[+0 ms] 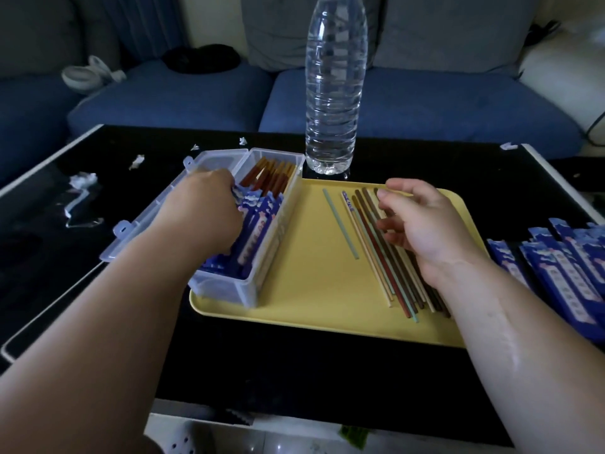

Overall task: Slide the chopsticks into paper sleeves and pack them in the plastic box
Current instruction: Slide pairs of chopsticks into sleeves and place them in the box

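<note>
A clear plastic box (262, 283) stands on the left of a yellow tray (314, 290), its lid (147, 224) swung open to the left. Inside lie several chopsticks in blue paper sleeves (258, 224), brown ends showing at the far end. My left hand (203, 208) reaches down into the box, fingers among the sleeved pairs; whether it grips one is hidden. Loose chopsticks (383, 257) of mixed colours lie on the tray's right half, one pale green stick (340, 224) apart. My right hand (422, 221) hovers over them, fingers loosely curled. Empty blue sleeves (563, 270) are piled at the right.
A tall clear water bottle (334, 93) stands just behind the tray. Crumpled paper and plastic scraps (82, 191) lie on the black table's left. A blue sofa (196, 93) is beyond the table's far edge.
</note>
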